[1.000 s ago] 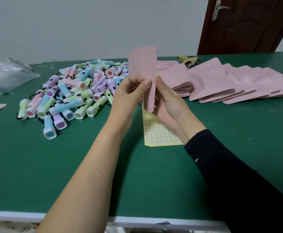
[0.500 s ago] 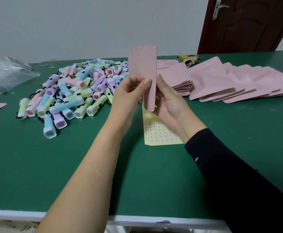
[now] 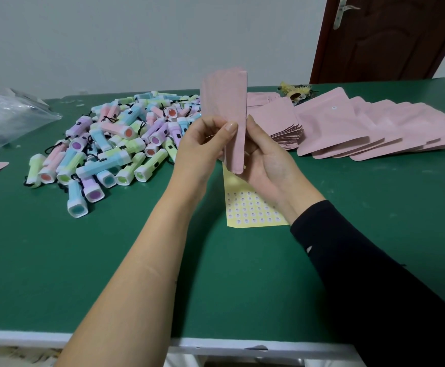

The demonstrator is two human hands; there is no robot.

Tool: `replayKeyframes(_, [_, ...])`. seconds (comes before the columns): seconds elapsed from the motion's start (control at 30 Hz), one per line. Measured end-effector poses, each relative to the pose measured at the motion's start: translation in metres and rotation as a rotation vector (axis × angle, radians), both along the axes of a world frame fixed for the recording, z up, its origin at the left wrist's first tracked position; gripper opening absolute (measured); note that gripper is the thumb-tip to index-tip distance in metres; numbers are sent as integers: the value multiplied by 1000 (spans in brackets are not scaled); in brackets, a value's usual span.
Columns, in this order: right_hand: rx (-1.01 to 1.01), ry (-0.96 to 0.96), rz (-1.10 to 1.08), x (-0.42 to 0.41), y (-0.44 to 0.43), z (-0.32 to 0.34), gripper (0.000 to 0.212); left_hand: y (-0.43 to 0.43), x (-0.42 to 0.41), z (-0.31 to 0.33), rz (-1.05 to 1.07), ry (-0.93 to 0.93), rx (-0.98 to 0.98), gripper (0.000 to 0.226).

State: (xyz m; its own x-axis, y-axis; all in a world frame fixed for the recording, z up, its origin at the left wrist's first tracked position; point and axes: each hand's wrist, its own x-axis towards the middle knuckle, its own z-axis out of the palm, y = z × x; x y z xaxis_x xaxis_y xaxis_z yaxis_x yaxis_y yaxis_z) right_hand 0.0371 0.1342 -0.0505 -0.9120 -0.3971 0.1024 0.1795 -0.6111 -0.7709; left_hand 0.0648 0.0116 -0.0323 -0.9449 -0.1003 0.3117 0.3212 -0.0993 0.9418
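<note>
Head view shows one pink pouch point(image 3: 225, 102) held upright in the air above the green table point(image 3: 83, 274), between both hands. It is flat, matte and pale pink, with rounded corners. It is turned almost edge-on to the camera, so it looks narrow, wider at the top and thinner at the bottom. Its lower end hangs just above a yellow sticker sheet point(image 3: 248, 210) that lies on the table.

The left hand point(image 3: 203, 152) grips it from the left side: the thumb presses on the near face at about half of its height, and the other fingers curl behind it (their tips are hidden). The right hand point(image 3: 269, 165) holds it from the right, palm turned to the camera. One digit lies along the right edge and touches it, and the rest go behind the pouch. The upper half stands free above both hands.

On the left lies a heap of pastel flashlights point(image 3: 115, 144), and on the right a stack of pink pouches point(image 3: 277, 123).
</note>
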Motion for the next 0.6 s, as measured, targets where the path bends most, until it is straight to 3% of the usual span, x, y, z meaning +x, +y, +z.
replayKeyframes(0.13, [46,28,-89,5,-2,4,30,-1,-1,-1,-5,9,-18,5])
replayKeyframes(0.33, [371,294,-390,14,-3,13,20,-2,-2,-2,16,24,-49,7])
replayKeyframes(0.53, [605,545,-487,17,-8,7,34,3,-2,-5,37,82,-121,7])
replayKeyframes(0.6, [593,556,-499,17,-8,6,33,4,-1,-5,79,105,-135,5])
